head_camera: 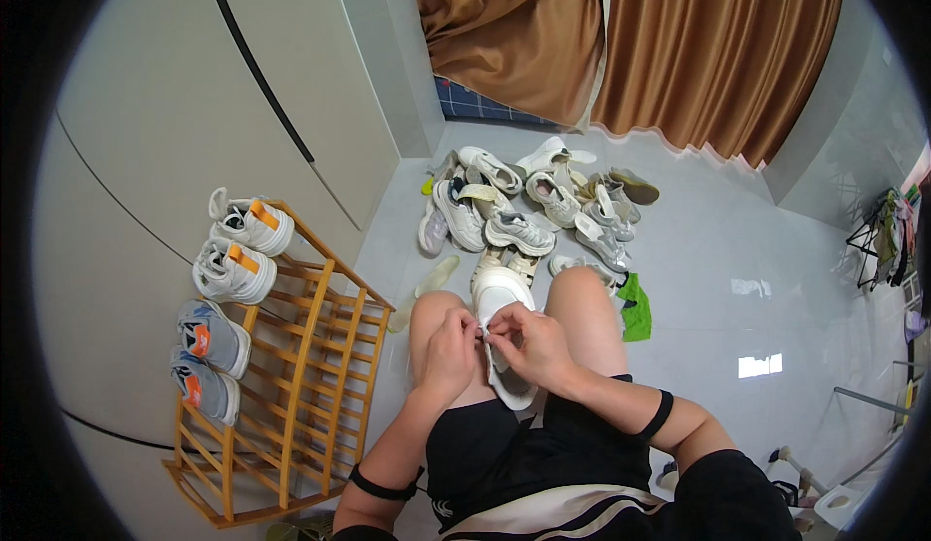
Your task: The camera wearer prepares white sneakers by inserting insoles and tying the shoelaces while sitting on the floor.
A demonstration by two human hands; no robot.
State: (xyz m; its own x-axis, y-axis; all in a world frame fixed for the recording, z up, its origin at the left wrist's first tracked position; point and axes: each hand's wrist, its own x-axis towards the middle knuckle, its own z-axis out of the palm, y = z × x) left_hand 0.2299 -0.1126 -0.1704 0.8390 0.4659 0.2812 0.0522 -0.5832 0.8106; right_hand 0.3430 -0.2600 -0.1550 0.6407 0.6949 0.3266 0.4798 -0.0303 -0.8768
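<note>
A white shoe [503, 290] rests between my thighs, its toe pointing away from me and its opening towards me. My left hand [458, 352] is at the left edge of the shoe, its fingertips pinched together near the lacing area. My right hand [534, 345] reaches over the shoe's opening, with thumb and forefinger closed close to the left fingertips. Both hands seem to pinch a small white part of the shoe, perhaps a lace; the fingers hide most of it. Just beyond the toe stands a pair of beige strappy sandals [522, 265].
A heap of white and grey shoes [520, 232] lies on the tiled floor ahead, with a green cloth [636, 308] at its right. Pale insoles [438, 276] lie left. A wooden shoe rack [291, 381] holds white sneakers [236, 272] and grey sneakers [211, 337]. Brown curtains [698, 54] hang behind.
</note>
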